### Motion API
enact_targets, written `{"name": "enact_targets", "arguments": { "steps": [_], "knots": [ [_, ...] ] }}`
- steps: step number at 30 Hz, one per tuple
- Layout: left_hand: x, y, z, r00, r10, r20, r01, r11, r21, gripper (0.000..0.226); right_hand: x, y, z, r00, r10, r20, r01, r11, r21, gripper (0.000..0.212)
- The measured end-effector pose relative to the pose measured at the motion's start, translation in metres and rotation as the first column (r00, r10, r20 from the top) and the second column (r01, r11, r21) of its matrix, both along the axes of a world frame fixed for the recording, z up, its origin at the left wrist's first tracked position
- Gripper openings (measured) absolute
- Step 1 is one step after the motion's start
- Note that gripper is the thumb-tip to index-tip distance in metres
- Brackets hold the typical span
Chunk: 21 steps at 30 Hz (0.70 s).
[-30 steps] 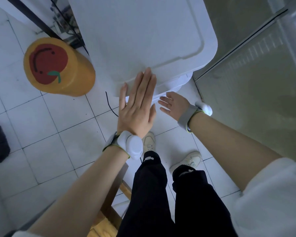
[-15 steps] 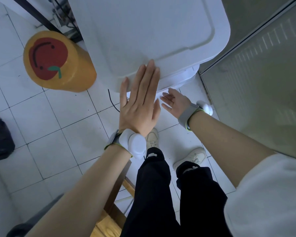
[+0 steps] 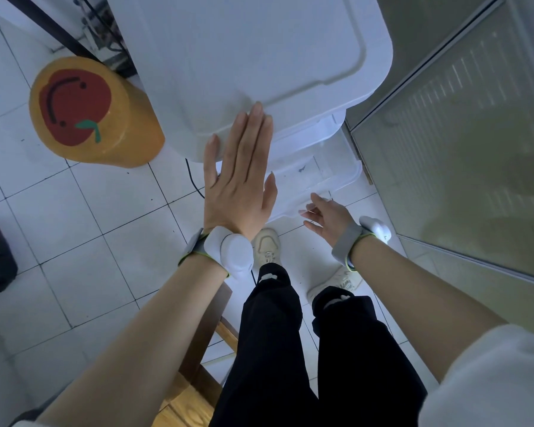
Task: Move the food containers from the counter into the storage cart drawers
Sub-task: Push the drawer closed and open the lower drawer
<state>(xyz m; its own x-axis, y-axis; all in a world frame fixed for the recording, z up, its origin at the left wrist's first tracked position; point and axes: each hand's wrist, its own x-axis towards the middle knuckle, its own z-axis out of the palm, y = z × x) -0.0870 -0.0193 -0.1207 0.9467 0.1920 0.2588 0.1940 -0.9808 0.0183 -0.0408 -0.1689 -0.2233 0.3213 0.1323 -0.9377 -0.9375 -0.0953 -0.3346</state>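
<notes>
**White cart, one clear drawer jutting out**

The storage cart (image 3: 259, 57) is white plastic, seen from above. Its flat top has rounded corners and a shallow rounded-rectangle outline moulded into it. The top's front edge lies directly under the straight fingers of the left hand (image 3: 238, 192), which rests flat on it. Below that edge and to the right of that hand, a translucent drawer (image 3: 321, 177) sticks out level from the cart's front, with a dark speck (image 3: 302, 169) on its floor. Its front lip is just at the fingertips of the right hand (image 3: 327, 217); contact is unclear.
</notes>
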Motion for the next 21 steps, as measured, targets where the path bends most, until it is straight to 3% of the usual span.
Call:
{"name": "enact_targets", "arguments": {
  "steps": [21],
  "knots": [
    [-0.014, -0.007, 0.001, 0.999, -0.004, -0.047, 0.005, 1.000, 0.019, 0.065, -0.020, 0.001, 0.005, 0.999, 0.036, -0.020, -0.038, 0.994, -0.104, 0.029]
  ]
}}
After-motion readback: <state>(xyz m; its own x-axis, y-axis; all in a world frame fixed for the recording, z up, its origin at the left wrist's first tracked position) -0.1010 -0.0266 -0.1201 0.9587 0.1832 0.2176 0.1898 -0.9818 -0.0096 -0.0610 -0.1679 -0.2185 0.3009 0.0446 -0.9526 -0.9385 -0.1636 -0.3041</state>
